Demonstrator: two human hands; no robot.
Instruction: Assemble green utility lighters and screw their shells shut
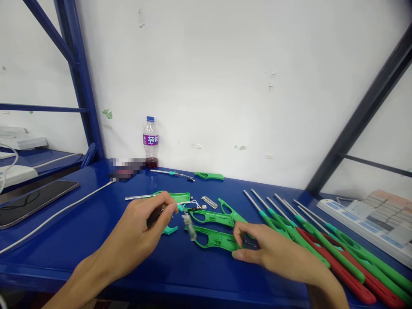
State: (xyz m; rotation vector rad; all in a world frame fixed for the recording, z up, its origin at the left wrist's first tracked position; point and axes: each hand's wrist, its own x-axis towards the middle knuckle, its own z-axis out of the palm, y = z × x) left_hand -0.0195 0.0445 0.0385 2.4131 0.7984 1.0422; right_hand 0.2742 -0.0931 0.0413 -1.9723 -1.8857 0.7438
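My left hand (146, 221) is closed, thumb and forefinger pinching a thin tube or wire. From it dangles a small clear cylinder, like a lighter's fuel tank (189, 227), blurred by motion. Something dark shows inside that palm. My right hand (257, 244) is closed on the handle end of a green lighter shell half (215, 239) lying on the table; a dark object is tucked in its palm. Just behind lie another green shell half (212, 218), a clear fuel tank (210, 201) and a black igniter piece with white wires (197, 208). A teal trigger (170, 230) rests beside my left hand.
Several long-nosed green and red lighters (334, 244) lie on the right of the blue table (180, 279). Beyond them is a white power strip (363, 229). A drink bottle (150, 143) stands at the wall. At left lie a phone (38, 201) and a white cable (61, 213).
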